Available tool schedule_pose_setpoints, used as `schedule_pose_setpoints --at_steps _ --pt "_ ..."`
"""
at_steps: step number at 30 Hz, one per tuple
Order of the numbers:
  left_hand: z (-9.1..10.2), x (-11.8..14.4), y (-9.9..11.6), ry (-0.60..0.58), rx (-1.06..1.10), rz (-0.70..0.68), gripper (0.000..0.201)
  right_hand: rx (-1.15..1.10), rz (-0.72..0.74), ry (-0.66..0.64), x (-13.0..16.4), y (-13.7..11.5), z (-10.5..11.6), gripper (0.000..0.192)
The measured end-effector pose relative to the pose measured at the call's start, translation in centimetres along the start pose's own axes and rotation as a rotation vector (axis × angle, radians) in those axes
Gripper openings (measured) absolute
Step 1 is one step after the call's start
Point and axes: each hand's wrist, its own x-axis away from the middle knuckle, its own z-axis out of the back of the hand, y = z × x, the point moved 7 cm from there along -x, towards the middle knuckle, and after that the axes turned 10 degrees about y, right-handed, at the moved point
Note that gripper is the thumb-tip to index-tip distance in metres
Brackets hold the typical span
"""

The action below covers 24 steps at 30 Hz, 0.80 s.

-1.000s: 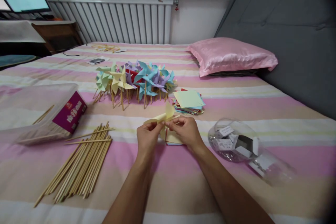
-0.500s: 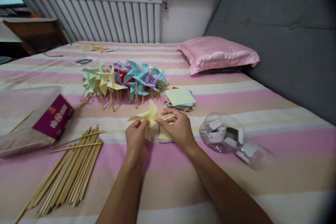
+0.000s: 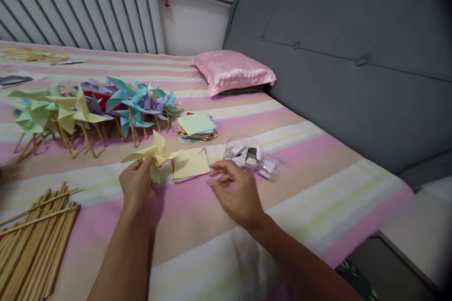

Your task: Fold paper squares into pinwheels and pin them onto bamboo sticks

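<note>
A pale yellow paper pinwheel (image 3: 160, 150) is pinched in my left hand (image 3: 137, 183), its blades folded and no stick visible on it. My right hand (image 3: 238, 193) is off the pinwheel, fingers apart and curved, with nothing seen in it. It hovers just right of a small stack of square paper sheets (image 3: 192, 164), yellow on top. Beyond my right hand lies a clear round container (image 3: 243, 143) with small white-labelled packets inside. Beside it is a small clear box (image 3: 269, 167), its contents too blurred to name.
Finished pinwheels on sticks (image 3: 76, 110) are bunched at the far left. A second stack of coloured paper (image 3: 197, 124) lies behind the first. Many wooden sticks (image 3: 38, 240) lie at the near left. A pink pillow (image 3: 235, 73) rests against the grey headboard (image 3: 335, 42).
My right hand has let go of the pinwheel and moved right, its fingers opening. My left hand keeps hold of the pinwheel. The view has turned to the right.
</note>
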Motion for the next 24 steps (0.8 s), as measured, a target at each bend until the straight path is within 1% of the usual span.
schedule_pose_setpoints --at_steps 2,4,6,8,9,11,13,16,19,22,24 --pt "0.0 0.1 0.1 0.012 0.022 0.012 0.011 0.124 -0.037 0.097 1.8 1.5 4.6 0.016" --pt "0.0 0.3 0.1 0.025 0.034 0.021 0.011 0.257 -0.147 0.206 3.4 4.1 9.4 0.014" --pt "-0.1 0.5 0.1 0.025 0.028 0.026 0.011 0.356 -0.261 0.283 4.4 7.0 13.4 0.018" --pt "-0.1 0.6 0.1 0.025 0.008 0.027 0.012 0.400 -0.298 0.281 4.2 9.4 15.8 0.022" --pt "-0.2 0.6 0.1 0.022 0.003 0.025 0.012 0.409 -0.299 0.275 3.7 10.4 16.5 0.023" --pt "-0.3 0.7 0.2 0.011 0.010 0.025 0.012 0.418 -0.283 0.228 2.3 11.6 16.9 0.027" --pt "-0.3 0.7 0.3 0.006 0.021 0.029 0.012 0.461 -0.249 0.162 0.6 12.1 16.2 0.030" --pt "-0.3 0.7 0.3 0.014 0.016 0.031 0.013 0.620 -0.218 0.065 -1.3 12.6 14.9 0.031" --pt "-0.4 0.7 0.2 0.002 0.014 0.028 0.012 0.688 -0.216 0.032 -2.2 13.3 14.1 0.030" --pt "-0.5 0.8 0.2 -0.007 0.005 0.025 0.011 0.733 -0.214 0.019 -2.3 14.1 13.8 0.032" --pt "-0.5 0.8 0.1 0.000 -0.006 0.029 0.011 0.752 -0.211 0.014 -2.2 14.5 13.7 0.028"
